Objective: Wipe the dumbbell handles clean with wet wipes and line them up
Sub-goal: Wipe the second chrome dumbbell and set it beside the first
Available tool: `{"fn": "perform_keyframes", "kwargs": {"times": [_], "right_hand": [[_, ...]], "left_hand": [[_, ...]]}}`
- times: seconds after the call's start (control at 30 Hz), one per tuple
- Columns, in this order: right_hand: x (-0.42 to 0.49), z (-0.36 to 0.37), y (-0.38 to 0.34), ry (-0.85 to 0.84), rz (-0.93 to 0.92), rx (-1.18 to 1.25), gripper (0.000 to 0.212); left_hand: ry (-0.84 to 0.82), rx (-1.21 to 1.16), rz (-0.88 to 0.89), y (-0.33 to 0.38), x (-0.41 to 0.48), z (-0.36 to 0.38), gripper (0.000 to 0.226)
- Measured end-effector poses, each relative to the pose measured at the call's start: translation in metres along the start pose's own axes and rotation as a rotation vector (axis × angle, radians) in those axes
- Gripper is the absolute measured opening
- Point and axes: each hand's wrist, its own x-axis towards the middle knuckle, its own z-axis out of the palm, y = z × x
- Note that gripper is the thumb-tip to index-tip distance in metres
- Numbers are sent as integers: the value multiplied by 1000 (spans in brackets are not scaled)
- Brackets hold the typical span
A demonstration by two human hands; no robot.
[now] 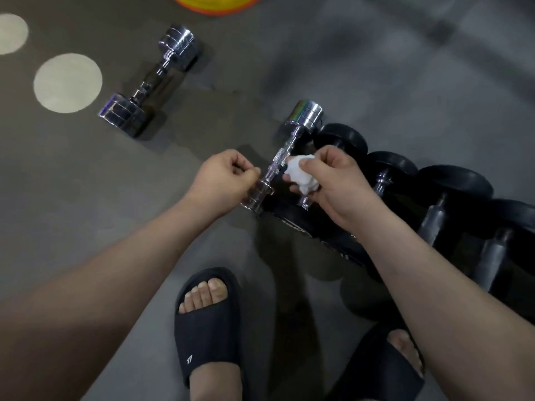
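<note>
— What is seen, taking the biggest things first?

— A grey floor (86, 183) is shown from above. A row of black dumbbells (451, 186) is laid side by side on it at the right. A pair of black slides (208, 328) is worn on the feet at the bottom.

— And the chrome ones?

— A far chrome dumbbell (153, 82) is set alone on the floor at the upper left, well apart from the row, near two pale circles (68, 82). A near chrome dumbbell (279, 154) is placed just beside the leftmost black one, at the middle of the view.

— How are the hands placed?

— The left hand (225, 176) is held at the closer head of the near chrome dumbbell. Its fingers (249, 172) are curled, tips drawn together. Whether the metal is gripped cannot be told, as that part is blurred. The right hand (338, 180) is held over the handle.

— And the wipe?

— A crumpled white wet wipe (301, 175) is pinched between the right thumb and fingers (292, 189) and is pressed against the knurled handle.
</note>
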Motion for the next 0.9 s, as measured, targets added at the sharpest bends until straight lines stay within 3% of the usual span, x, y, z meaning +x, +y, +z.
{"fn": "perform_keyframes", "kwargs": {"times": [0.1, 0.3, 0.47, 0.63, 0.77, 0.9], "right_hand": [[16, -4, -7, 96, -54, -221, 18], [51, -1, -13, 153, -157, -767, 4], [65, 7, 0, 194, -425, -1090, 16], [82, 11, 9, 195, -506, -1273, 18], [83, 11, 14, 130, -511, -1287, 23], [82, 8, 10, 191, -494, -1268, 25]], "left_hand": [[58, 273, 93, -9, 6, -11, 9], [-21, 359, 170, -21, 9, -12, 9], [-83, 476, 240, -33, 9, 0, 47], [-123, 416, 227, -34, 7, 3, 56], [-109, 398, 214, -33, 6, 3, 52], [-115, 422, 226, -34, 3, 6, 55]]}}
